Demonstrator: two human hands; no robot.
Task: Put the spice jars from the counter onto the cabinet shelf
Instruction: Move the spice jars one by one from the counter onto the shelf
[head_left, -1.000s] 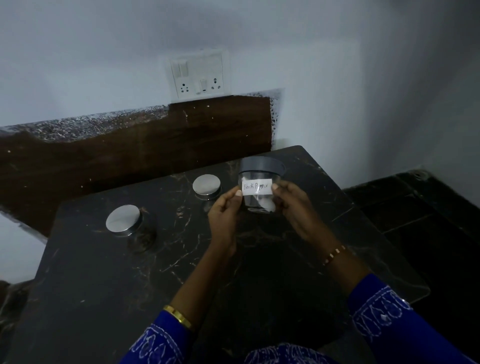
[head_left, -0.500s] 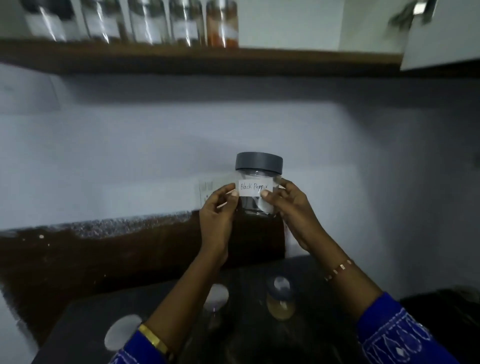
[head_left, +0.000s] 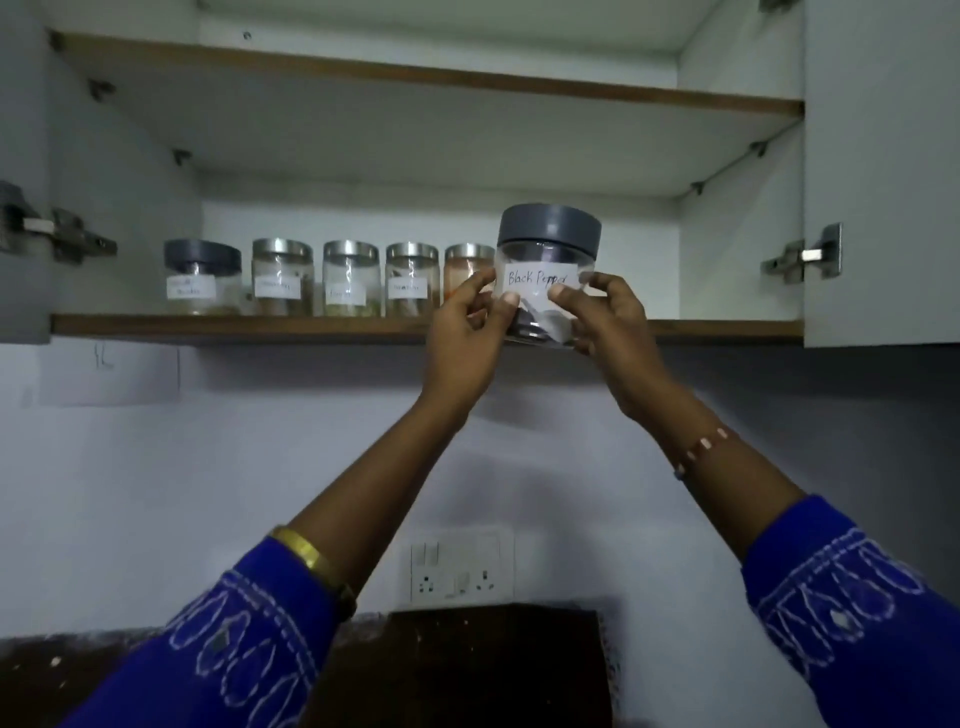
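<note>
A clear jar with a grey lid and a white "Black Pepper" label is held up at the front edge of the cabinet shelf. My left hand grips its left side and my right hand grips its right side. The jar's base sits level with the shelf edge; whether it rests on the shelf I cannot tell. Several labelled spice jars stand in a row on the shelf to the left: a grey-lidded jar and steel-lidded jars. An orange-filled jar is partly hidden behind my left hand.
The open cabinet has an upper shelf above and door hinges at left and right. Shelf room lies to the right of the held jar. A wall socket plate sits below, above a dark backsplash.
Both hands have lifted the Black Pepper jar from the counter up to the shelf edge. The view has tilted up, so the counter and its jars are out of sight.
</note>
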